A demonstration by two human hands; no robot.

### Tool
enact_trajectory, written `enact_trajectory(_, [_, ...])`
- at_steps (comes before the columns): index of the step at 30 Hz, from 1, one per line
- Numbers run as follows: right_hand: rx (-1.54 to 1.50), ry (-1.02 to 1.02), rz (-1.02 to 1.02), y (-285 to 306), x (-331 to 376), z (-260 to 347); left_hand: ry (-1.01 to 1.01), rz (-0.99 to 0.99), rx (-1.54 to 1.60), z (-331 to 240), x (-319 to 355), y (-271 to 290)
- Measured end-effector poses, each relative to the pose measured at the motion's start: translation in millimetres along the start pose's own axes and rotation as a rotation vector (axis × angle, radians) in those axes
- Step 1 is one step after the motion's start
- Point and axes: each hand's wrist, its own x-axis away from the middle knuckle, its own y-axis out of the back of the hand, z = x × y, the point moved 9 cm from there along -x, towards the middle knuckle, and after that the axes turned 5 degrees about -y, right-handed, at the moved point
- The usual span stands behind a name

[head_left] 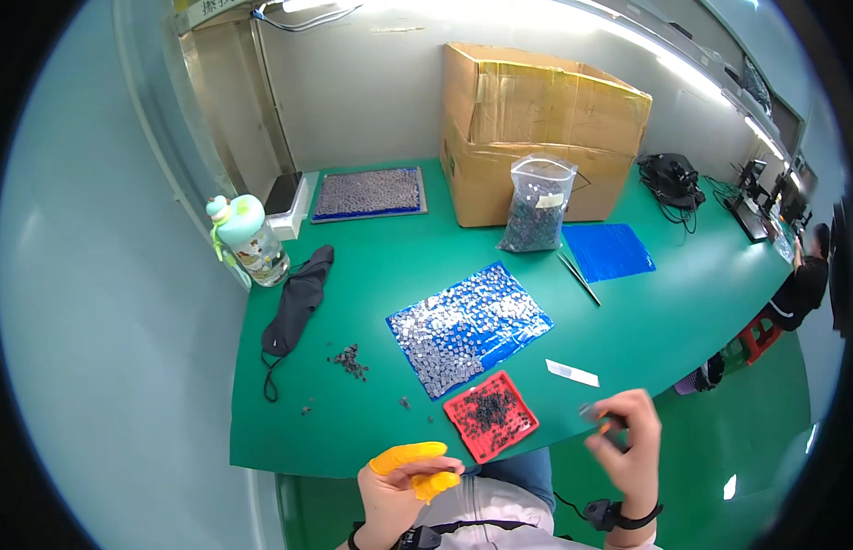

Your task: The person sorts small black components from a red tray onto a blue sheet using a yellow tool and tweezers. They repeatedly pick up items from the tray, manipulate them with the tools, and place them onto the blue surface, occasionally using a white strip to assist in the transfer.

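My left hand [399, 486] is at the table's front edge, left of the red tray, with yellow finger covers on its thumb and a finger. Its fingertips are pinched together; a tiny dark bit shows there, too small to name. My right hand [631, 442], slightly blurred, is curled round a small tool with dark and orange parts [605, 424], right of the tray. Small black pieces lie in the red tray [450, 409]. Beyond it, a blue sheet [511, 346] carries many small silvery square pieces.
Loose dark pieces [351, 361] lie left, near a dark mask [298, 302] and a bottle [252, 240]. At the back are a filled panel [369, 193], a cardboard box [555, 110] and a bag of pieces [538, 209]. Tweezers [579, 279] lie beside another blue sheet [610, 252]; a white strip [571, 373] is nearer.
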Motion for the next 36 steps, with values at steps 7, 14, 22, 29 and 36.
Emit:
enact_trajectory(7, [0.068, 0.288, 0.189, -64.7, 21.2, 71.4, -0.158, 0.039, -0.043, -10.0, 5.1, -7.2])
enact_trajectory(14, [0.106, 0.335, 0.214, -82.9, 26.8, 83.7, -0.190, 0.010, -0.111, -15.9, 11.9, 8.0])
enact_trajectory(22, [0.202, 0.326, 0.210, -91.9, 26.3, 86.7, -0.169, 0.054, 0.042, -16.5, 2.5, 8.3])
enact_trajectory(29, [0.317, 0.381, 0.204, -113.0, 14.5, 90.1, 0.108, 0.017, 0.235, 15.9, -10.0, 30.8])
enact_trajectory(36, [0.372, 0.480, 0.243, -142.5, -3.8, 85.6, 0.116, -0.109, 0.179, 15.8, -19.1, 56.3])
